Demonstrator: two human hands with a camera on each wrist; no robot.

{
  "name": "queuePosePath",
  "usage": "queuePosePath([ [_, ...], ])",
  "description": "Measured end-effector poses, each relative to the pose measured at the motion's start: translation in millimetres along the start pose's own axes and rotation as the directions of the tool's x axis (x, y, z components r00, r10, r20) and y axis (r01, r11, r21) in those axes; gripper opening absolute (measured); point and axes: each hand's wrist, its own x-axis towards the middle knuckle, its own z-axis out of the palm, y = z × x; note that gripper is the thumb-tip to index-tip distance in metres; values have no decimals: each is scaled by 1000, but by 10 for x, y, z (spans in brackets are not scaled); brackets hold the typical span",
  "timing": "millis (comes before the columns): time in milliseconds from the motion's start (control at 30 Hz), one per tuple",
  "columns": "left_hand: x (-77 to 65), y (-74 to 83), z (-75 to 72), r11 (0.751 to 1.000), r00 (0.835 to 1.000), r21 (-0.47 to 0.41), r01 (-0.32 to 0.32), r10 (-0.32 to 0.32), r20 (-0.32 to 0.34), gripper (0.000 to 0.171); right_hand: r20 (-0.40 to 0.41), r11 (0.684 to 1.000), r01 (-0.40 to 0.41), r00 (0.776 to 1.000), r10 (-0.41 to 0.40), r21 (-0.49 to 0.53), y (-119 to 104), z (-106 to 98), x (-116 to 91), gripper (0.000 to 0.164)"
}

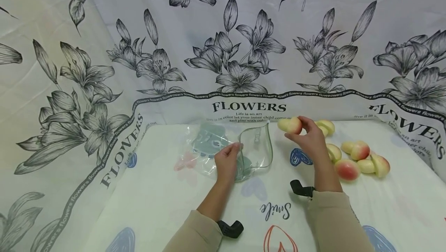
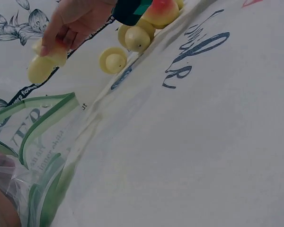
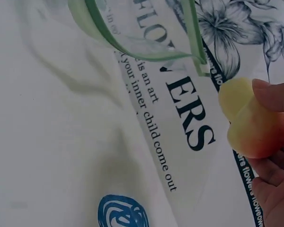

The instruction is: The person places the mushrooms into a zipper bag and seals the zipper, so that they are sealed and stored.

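My left hand (image 1: 227, 161) pinches the edge of a clear zip bag (image 1: 256, 147) with a green-rimmed mouth, which gapes toward the right. To the right of that mouth, my right hand (image 1: 310, 138) holds a toy mushroom (image 1: 290, 125) with a yellow stem and a red-tinged cap, between thumb and fingers. The right wrist view shows the same toy mushroom (image 3: 258, 120) raised near the green rim (image 3: 194, 38) of the bag. In the left wrist view the left hand (image 2: 2, 198) is partly hidden behind the plastic.
Several more toy mushrooms (image 1: 359, 150) lie in a group to the right, beside and beyond the right forearm. A pale blue-green patch (image 1: 209, 139) shows through the bag's left part. A flower-printed cloth (image 1: 244, 50) hangs behind the table (image 1: 156, 205).
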Motion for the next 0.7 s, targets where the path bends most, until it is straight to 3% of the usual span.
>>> queuePosePath([
  [233, -3, 35, -1, 998, 998, -15, 60, -59, 15, 21, 53, 996, 77, 996, -75, -33, -133, 49, -72, 88],
  [467, -136, 401, -16, 993, 994, -52, 104, -103, 22, 23, 116, 957, 263, 961, -250, -122, -216, 211, -139, 76],
  [700, -131, 387, 1, 988, 994, -109, 111, -110, 19, 22, 168, 939, 302, 946, -275, -164, -233, 394, -182, 75],
])
